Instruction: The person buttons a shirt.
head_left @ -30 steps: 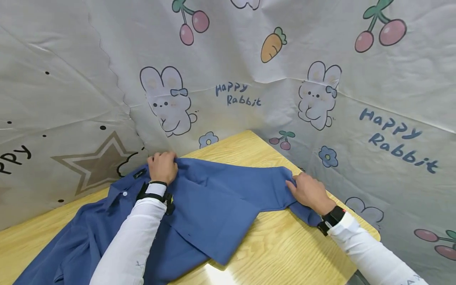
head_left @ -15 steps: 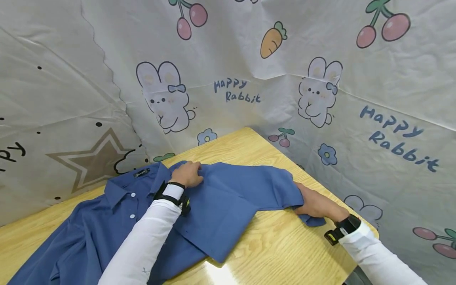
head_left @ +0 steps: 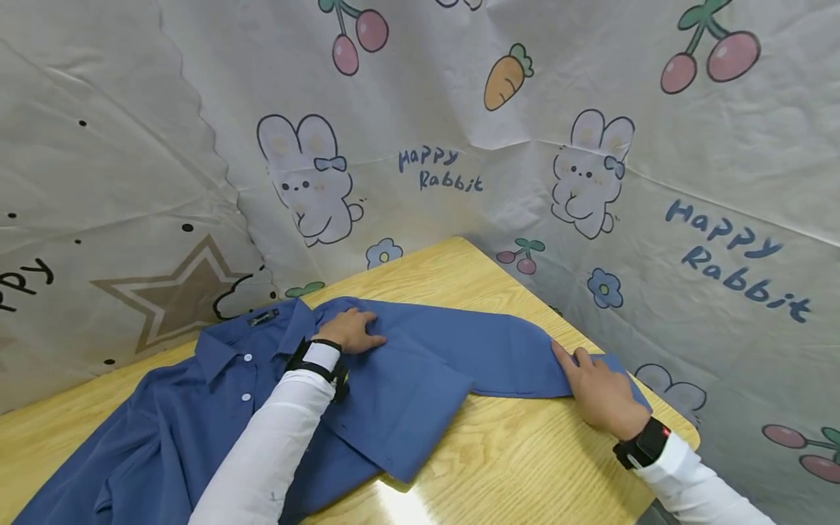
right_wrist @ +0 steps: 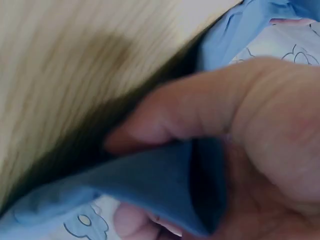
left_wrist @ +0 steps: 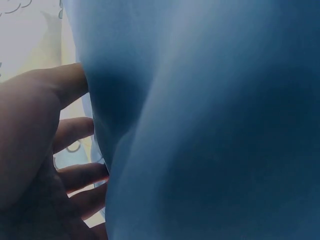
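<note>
A blue button-up shirt (head_left: 407, 394) lies on the wooden table, its collar (head_left: 219, 354) toward the back wall. One sleeve (head_left: 512, 357) stretches out to the right. My left hand (head_left: 348, 332) rests on the shirt beside the collar at the shoulder, fingers extended, thumb apart. In the left wrist view, blue cloth (left_wrist: 210, 120) hides the fingertips of that hand. My right hand (head_left: 607, 397) holds the sleeve close to its end, with some cloth showing beyond the hand. The right wrist view has the thumb (right_wrist: 175, 110) on one side of the cloth (right_wrist: 145, 175) and fingers on the other.
The wooden table (head_left: 538, 459) has its corner at the back and an edge running down the right side. A white sheet (head_left: 446, 95) printed with rabbits and cherries hangs behind. The other side of the shirt (head_left: 85, 467) reaches the front left.
My left hand has shifted from the shirt's back edge to the right and nearer me. My right hand has moved right, and the sleeve's end now lies straighter and farther out.
</note>
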Action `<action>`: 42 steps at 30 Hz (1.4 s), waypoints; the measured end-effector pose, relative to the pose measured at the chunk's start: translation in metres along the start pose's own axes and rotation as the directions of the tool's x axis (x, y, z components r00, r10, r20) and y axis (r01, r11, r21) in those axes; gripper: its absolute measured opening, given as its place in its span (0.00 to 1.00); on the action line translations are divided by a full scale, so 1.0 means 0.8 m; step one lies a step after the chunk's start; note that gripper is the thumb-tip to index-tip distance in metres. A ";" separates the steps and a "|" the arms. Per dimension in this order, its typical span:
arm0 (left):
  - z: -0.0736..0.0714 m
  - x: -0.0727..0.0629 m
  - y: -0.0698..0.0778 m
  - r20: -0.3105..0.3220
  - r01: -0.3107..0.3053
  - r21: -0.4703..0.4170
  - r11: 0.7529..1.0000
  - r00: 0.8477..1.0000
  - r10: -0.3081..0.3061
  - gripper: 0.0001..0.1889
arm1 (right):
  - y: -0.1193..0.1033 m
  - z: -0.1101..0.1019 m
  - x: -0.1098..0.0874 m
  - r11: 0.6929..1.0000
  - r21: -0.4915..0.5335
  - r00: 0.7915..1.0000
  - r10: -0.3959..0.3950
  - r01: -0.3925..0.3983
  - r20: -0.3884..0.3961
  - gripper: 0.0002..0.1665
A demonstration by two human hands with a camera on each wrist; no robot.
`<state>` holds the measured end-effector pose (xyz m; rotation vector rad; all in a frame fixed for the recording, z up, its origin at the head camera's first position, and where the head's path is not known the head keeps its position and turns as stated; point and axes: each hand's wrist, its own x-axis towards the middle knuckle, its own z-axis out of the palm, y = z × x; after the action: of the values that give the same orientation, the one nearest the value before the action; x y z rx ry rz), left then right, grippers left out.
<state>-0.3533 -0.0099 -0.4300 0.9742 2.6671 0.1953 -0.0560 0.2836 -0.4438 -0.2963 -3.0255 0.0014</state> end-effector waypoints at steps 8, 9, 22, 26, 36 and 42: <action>0.001 0.002 0.000 -0.008 -0.012 0.004 1.000 1.000 0.013 0.34 | 0.004 -0.004 -0.009 0.985 0.170 0.991 -0.023 0.000 0.130 0.52; 0.001 0.002 0.000 -0.010 -0.014 0.004 1.000 1.000 0.014 0.34 | 0.005 -0.005 -0.009 0.977 0.214 0.986 -0.033 -0.003 0.161 0.53; -0.001 0.002 -0.006 -0.019 0.009 0.015 1.000 1.000 -0.008 0.34 | -0.030 -0.015 -0.003 0.973 0.144 0.927 0.117 -0.178 0.358 0.52; 0.001 0.001 -0.006 -0.016 0.000 0.014 1.000 1.000 0.001 0.34 | -0.032 -0.015 -0.001 0.970 0.096 0.922 0.178 -0.223 0.345 0.54; -0.010 -0.035 -0.032 -0.087 -0.090 -0.072 0.993 0.993 0.084 0.28 | -0.052 -0.045 0.027 0.978 0.047 0.935 0.179 -0.202 0.306 0.49; -0.038 -0.067 -0.055 -0.222 -0.134 -0.039 0.990 0.967 0.122 0.24 | -0.088 -0.059 0.051 0.984 0.175 0.990 -0.062 0.039 0.124 0.26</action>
<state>-0.3508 -0.0788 -0.3991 1.1701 2.7784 0.4239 -0.1044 0.2223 -0.3917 -0.2113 -3.1321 0.2885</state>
